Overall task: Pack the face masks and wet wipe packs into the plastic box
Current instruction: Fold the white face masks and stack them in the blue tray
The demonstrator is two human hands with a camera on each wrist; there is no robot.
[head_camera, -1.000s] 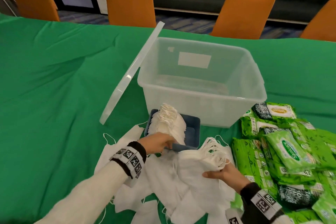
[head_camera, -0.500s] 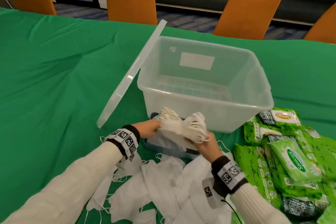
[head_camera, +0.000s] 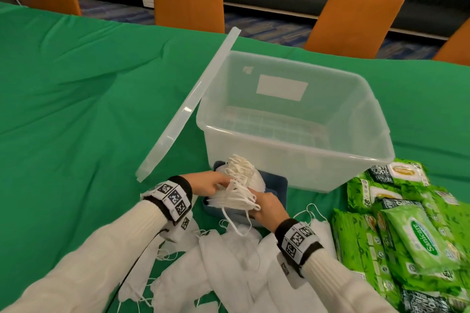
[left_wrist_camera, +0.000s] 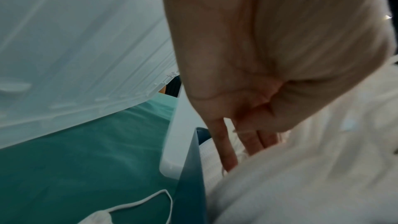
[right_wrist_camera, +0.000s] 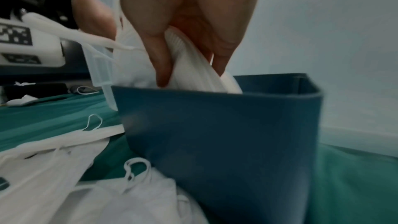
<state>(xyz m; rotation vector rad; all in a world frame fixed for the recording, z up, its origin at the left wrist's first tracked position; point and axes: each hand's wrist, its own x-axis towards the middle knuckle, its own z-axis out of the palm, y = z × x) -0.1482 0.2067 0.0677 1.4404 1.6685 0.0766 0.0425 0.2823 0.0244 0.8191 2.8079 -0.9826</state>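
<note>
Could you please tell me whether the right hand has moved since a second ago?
Yes. The right hand went from the loose masks up to the blue tray.

One plastic box [head_camera: 292, 155], four orange chairs [head_camera: 356, 12]
</note>
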